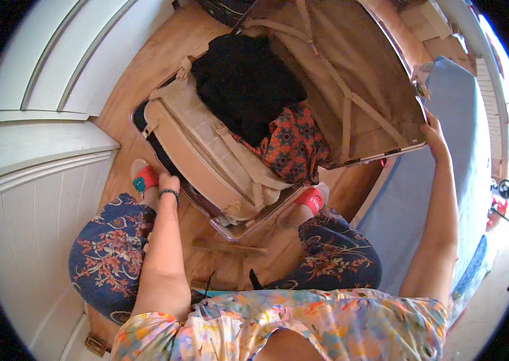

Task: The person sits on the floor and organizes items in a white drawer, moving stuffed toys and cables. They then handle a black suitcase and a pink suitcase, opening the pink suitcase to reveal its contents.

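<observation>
An open suitcase lies on the floor between my feet, its packed base [191,153] holding a beige zipped panel with straps. A heap of black clothing [245,81] sits on the far part, beside a red-orange patterned cloth [296,141]. The brown-lined lid [375,66] stands raised and tilted to the right, with crossed straps inside. My right hand [436,137] grips the lid's near right corner, most of its fingers behind the edge. My left hand [169,182] is at the base's left outer side, a dark bracelet on the wrist; its fingers are hidden.
White panelled furniture [38,162] stands close on the left. To the right is a bed or mattress with a light blue cover [435,186]. Wooden flooring [158,57] shows around the suitcase. Cardboard boxes [426,21] are at the far right, and a dark round object [224,9] lies beyond the suitcase.
</observation>
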The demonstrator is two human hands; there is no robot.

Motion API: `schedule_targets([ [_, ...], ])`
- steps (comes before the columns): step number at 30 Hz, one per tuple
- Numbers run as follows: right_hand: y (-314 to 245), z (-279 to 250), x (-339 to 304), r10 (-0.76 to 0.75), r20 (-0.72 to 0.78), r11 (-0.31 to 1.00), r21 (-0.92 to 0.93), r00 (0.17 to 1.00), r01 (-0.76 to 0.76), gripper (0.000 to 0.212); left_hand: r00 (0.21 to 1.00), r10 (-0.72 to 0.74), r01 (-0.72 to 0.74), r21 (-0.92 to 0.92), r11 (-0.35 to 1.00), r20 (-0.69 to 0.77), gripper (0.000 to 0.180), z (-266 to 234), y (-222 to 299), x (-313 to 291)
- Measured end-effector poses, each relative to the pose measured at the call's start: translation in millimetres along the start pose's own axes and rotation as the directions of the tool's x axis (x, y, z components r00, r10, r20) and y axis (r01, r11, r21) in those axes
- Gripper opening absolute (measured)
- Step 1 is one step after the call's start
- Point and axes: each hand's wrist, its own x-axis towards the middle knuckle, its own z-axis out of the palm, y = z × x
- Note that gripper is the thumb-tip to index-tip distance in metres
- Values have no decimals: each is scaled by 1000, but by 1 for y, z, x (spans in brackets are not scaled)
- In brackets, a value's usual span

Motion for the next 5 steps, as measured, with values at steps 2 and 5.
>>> schedule_targets([
  [2, 31, -1, -10, 44, -5, 998, 52, 999, -43, 59, 998, 57, -58, 72, 996, 7, 35, -27, 35, 1],
  [5, 75, 8, -22, 127, -42, 990, 70, 991, -124, 56, 999, 42, -41, 219, 975, -1, 34, -47, 61, 15],
])
